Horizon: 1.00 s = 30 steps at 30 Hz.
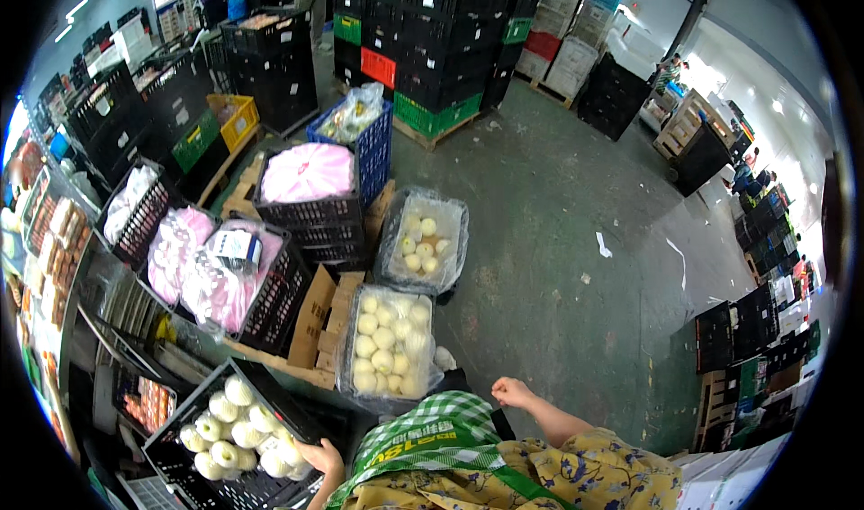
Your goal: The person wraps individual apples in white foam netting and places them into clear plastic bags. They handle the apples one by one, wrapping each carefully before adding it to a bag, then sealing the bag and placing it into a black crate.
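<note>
At the lower left, my left hand is closed on the right-hand side of a black plastic crate. Pale round fruits, melon-like and wrapped in white foam nets, fill much of that crate. My right hand hangs over the floor in front of me, its fingers curled and nothing visible in them. Between the crate and my right hand stands a plastic-lined box packed with more pale fruits. Behind it, a second lined box holds a looser group of the same fruits.
Black crates with pink-wrapped goods stand on pallets to the left, beside a blue crate. Tall crate stacks rise at the back. The green floor bears paper scraps. More stacks line the right.
</note>
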{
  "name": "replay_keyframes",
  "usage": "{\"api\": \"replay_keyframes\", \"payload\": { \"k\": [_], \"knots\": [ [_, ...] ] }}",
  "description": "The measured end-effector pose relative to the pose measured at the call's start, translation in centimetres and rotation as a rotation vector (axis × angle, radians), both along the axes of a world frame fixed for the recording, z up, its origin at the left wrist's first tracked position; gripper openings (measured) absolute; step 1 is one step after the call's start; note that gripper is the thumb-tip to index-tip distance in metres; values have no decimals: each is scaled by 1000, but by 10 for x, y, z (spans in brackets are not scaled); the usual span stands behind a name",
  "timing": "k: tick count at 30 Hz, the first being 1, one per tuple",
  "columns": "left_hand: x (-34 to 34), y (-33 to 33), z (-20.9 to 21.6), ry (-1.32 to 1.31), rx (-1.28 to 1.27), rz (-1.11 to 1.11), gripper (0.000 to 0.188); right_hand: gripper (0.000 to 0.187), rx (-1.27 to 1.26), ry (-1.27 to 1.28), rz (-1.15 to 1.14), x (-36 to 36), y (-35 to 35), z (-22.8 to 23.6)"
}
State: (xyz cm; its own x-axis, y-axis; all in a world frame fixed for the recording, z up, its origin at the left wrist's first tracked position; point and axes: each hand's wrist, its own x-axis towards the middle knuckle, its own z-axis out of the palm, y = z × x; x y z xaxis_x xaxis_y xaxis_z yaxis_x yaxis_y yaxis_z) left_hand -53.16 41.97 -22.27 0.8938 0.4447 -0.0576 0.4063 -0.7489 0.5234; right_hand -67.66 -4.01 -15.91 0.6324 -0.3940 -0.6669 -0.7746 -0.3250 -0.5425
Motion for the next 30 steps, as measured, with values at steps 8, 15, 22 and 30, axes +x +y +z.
{"api": "replay_keyframes", "payload": {
  "k": [8, 15, 22, 30],
  "knots": [
    [3, -7, -1, 16, -47, 11, 81, 18, 92, 64, -256, -16, -13, 2],
    [3, -10, 1, -4, -57, 3, 78, 16, 68, 137, -227, 0, -24, 10],
    [2, -3, -3, -1, -45, -2, 78, 16, 106, 126, -199, 6, -27, 3],
    [16, -20, 90, -306, -2, -260, 76, 15, 82, 67, -163, 24, -39, 7]
  ]
}}
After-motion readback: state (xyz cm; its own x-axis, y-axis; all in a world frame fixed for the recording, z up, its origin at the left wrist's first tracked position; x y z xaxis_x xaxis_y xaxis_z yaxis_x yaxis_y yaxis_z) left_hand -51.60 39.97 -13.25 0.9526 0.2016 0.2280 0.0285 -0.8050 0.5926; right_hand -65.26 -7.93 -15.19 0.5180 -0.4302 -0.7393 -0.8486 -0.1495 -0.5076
